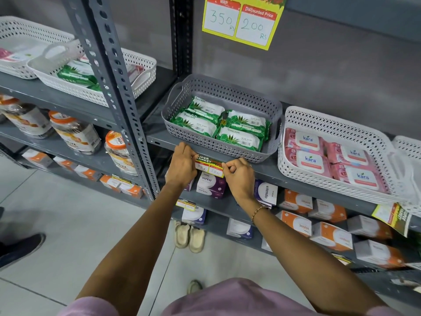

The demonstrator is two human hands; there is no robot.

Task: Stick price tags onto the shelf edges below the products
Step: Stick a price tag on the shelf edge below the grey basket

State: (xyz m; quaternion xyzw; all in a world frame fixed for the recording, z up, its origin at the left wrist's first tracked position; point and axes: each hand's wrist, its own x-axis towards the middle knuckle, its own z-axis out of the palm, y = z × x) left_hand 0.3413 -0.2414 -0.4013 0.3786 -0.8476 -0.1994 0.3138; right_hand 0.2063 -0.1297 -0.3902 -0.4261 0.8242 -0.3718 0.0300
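Note:
A small yellow price tag (209, 166) with red and green print lies against the grey shelf edge (284, 176), just below a grey basket (227, 147) of green wipe packs (239, 137). My left hand (182, 166) pinches the tag's left end. My right hand (239, 175) pinches its right end. Both hands press the tag to the shelf edge.
A white basket (341, 185) of pink wipe packs stands to the right, with another tag (393, 216) hanging below it. A large yellow price sign (242, 19) hangs above. Boxes fill the lower shelves. A slotted upright post (118, 87) stands left. Another person's shoe (20, 247) is at left.

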